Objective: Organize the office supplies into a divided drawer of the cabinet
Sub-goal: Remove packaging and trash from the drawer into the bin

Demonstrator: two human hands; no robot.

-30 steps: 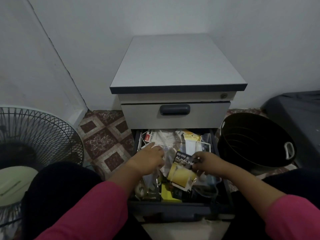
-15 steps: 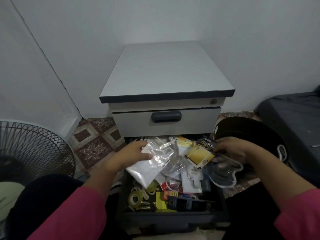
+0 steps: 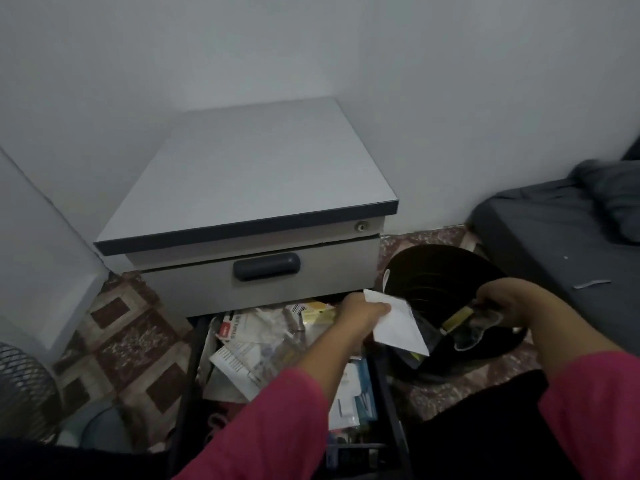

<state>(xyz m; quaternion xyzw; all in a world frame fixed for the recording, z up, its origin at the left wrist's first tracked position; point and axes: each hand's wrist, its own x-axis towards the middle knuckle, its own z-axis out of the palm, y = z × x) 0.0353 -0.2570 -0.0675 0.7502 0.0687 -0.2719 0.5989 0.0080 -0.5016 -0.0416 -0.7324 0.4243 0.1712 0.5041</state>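
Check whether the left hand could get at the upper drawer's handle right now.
Probably not yet: the left hand grips a white packet. The dark handle itself sits unobstructed just above, so freeing the hand would do.

Two bare hands, left (image 3: 360,315) and right (image 3: 502,301), no rings, watch or gloves visible. Forearms bare from wrist to past mid-forearm. Pink sleeves: left sleeve (image 3: 270,431) wide and loose, soft rounded cuff edge, plain fabric, no print or buttons seen; right sleeve (image 3: 595,410) same pink, cuff ending at a similar point on the forearm. Dark, near-black clothing over the legs (image 3: 485,427) at bottom of view, plain, detail lost in dim light. No markings or logos anywhere on the garments.
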